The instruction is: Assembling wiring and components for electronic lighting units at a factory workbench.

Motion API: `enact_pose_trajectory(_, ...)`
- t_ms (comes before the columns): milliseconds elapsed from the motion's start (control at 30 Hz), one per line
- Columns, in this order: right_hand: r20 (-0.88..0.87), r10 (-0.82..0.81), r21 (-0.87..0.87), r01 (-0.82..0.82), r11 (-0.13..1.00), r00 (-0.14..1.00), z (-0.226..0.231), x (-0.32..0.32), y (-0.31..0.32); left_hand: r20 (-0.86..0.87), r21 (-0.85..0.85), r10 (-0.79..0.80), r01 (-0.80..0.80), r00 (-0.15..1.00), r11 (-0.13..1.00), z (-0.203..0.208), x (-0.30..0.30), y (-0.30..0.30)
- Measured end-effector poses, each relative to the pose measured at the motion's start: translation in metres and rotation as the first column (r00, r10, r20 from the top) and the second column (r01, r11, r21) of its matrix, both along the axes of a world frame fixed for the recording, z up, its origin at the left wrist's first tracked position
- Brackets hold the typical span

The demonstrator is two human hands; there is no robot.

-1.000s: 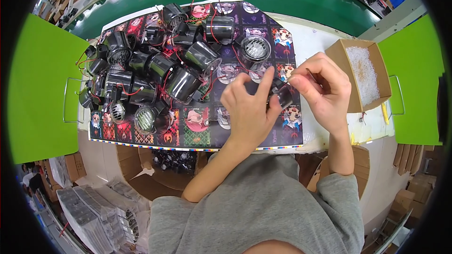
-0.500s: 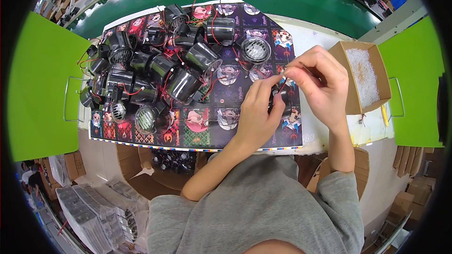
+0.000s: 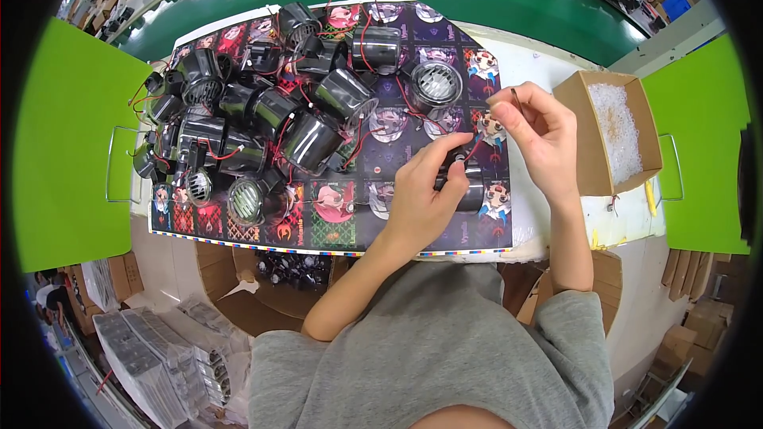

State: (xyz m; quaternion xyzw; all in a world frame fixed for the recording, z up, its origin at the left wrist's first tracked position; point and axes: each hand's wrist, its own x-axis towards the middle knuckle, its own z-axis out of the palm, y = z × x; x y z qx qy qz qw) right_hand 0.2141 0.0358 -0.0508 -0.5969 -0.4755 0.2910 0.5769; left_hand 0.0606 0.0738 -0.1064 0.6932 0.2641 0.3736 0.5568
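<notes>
My left hand (image 3: 425, 195) is curled round a black cylindrical housing (image 3: 471, 192) that lies on the printed sheet (image 3: 359, 236). Its thumb and forefinger rest by a small round fitting at the housing's end. A thin red and black wire (image 3: 478, 145) rises from there toward my right hand (image 3: 542, 137). The right hand is held above the sheet in a pinch. A slim dark piece shows between its fingers, too small to name. Beyond the left hand, another black housing with a clear slotted cover (image 3: 436, 83) stands on the sheet.
Many similar black housings (image 3: 312, 143) with red wires crowd the sheet's left half. An open cardboard box (image 3: 582, 131) of small clear pieces (image 3: 613, 131) stands at the right. Bright green panels (image 3: 67, 151) flank the table; a green surface (image 3: 477, 0) runs behind it.
My right hand has moved slightly away from the left one, and its fingers have shifted. My left hand has tilted back a little, showing more of the black housing.
</notes>
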Motion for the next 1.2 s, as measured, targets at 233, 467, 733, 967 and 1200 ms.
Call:
enact_pose_trajectory(233,0.179,0.114,-0.175,-0.082,0.981,0.977,0.014,-0.001,-0.032,-0.028,-0.039,0.020,-0.021,0.999,0.999,0.001,-0.001,-0.002)
enact_pose_trajectory(467,0.549,0.206,-0.223,-0.096,0.970,0.810,0.015,-0.018,-0.049,-0.032,0.000,0.034,-0.034,0.999,0.999,0.001,0.000,-0.002)
enact_pose_trajectory(733,0.614,0.186,-0.186,-0.088,0.979,0.767,0.014,-0.026,-0.043,-0.023,0.055,0.074,-0.073,0.997,0.996,0.000,0.001,-0.005)
enact_pose_trajectory(967,0.554,0.119,-0.159,-0.035,0.987,0.824,0.008,-0.032,-0.042,0.003,0.109,0.099,-0.098,0.995,0.989,-0.002,0.004,-0.007)
enact_pose_trajectory(1200,0.723,-0.012,-0.065,0.085,0.994,0.690,-0.001,-0.051,-0.052,0.033,0.245,0.209,-0.211,0.977,0.946,0.000,0.009,-0.011)
